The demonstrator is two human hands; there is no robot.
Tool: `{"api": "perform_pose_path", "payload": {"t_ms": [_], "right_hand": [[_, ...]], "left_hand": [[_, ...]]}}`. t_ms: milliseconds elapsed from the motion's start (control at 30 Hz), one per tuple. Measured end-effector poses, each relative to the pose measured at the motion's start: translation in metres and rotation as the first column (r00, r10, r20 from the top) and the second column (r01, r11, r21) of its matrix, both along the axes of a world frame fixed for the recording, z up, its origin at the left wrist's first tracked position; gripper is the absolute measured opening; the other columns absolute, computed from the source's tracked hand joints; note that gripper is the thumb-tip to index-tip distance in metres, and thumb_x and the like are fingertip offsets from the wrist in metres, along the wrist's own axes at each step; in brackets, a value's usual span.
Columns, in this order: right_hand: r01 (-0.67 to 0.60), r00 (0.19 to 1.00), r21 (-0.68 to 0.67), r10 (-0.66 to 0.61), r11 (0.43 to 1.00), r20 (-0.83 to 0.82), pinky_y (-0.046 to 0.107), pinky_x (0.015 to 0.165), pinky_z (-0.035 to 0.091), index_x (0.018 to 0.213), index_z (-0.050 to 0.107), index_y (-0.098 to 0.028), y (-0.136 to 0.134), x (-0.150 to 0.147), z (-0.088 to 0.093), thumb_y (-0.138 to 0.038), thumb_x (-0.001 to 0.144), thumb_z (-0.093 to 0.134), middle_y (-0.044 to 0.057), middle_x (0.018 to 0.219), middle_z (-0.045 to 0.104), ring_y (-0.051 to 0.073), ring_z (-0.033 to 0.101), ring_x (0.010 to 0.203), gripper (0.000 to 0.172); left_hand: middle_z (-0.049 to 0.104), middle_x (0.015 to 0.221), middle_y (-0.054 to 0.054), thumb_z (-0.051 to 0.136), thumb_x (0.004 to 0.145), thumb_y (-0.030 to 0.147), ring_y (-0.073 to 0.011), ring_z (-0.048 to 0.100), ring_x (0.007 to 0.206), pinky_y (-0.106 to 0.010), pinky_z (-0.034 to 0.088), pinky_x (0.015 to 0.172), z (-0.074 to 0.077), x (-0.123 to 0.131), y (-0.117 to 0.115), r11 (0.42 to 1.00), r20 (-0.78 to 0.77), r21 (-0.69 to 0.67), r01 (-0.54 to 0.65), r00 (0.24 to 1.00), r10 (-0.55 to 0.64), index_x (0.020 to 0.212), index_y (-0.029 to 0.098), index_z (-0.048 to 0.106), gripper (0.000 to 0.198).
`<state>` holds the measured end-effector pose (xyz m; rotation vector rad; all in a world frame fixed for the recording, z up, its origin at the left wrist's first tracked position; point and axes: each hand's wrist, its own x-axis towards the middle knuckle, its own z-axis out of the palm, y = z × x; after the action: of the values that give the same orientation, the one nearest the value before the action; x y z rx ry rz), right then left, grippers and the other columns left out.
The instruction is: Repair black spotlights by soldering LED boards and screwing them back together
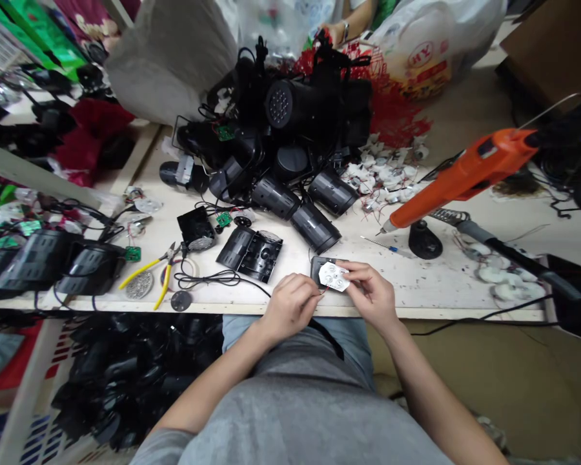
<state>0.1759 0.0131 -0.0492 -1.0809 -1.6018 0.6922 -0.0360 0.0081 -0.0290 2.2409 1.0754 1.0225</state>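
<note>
Near the table's front edge, my right hand [370, 294] pinches a white plate with round spots [334, 276] by its right side. Behind that plate lies a dark square part [315, 263], partly covered. My left hand [291, 306] is closed at the left of the plate, its fingertips by a thin red wire; what it grips is too small to make out. To the left sits an opened black housing [261, 253], and a black cable [213, 278] runs from there towards my left hand.
Yellow-handled pliers [159, 284] lie at the left. An orange electric screwdriver [459, 174] hangs at the right, above a small blue-ended screwdriver [380, 244]. Black lamp housings [314, 227] pile up at the middle back. A soldering iron [508, 255] lies far right. Across the table shows another person's hand.
</note>
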Motion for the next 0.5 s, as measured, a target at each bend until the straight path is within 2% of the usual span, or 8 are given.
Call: {"api": "perform_pose_path", "payload": {"t_ms": [300, 500], "right_hand": [[-0.009, 0.997, 0.107, 0.0, 0.994, 0.081, 0.039, 0.086, 0.065, 0.094, 0.063, -0.023, 0.0015, -0.0006, 0.0032, -0.008, 0.091, 0.061, 0.008, 0.111, 0.077, 0.022, 0.074, 0.108, 0.015], [-0.002, 0.995, 0.132, -0.011, 0.991, 0.1, 0.04, 0.083, 0.066, 0.094, 0.063, -0.024, 0.0019, 0.0007, 0.0055, -0.008, 0.091, 0.06, 0.008, 0.111, 0.077, 0.022, 0.075, 0.107, 0.016]], "left_hand": [[0.069, 0.087, -0.004, 0.055, 0.099, 0.023, -0.0174, 0.064, 0.083, -0.032, 0.051, 0.076, -0.0011, 0.0006, -0.0014, 1.0, -0.029, -0.021, 0.016, 0.999, -0.017, 0.088, 0.021, 0.062, 0.013], [0.065, 0.086, -0.004, 0.068, 0.094, 0.033, -0.0183, 0.063, 0.084, -0.031, 0.052, 0.073, 0.0017, 0.0055, 0.0031, 0.996, 0.089, -0.001, -0.091, 0.992, 0.09, 0.091, 0.021, 0.058, 0.016]]}}
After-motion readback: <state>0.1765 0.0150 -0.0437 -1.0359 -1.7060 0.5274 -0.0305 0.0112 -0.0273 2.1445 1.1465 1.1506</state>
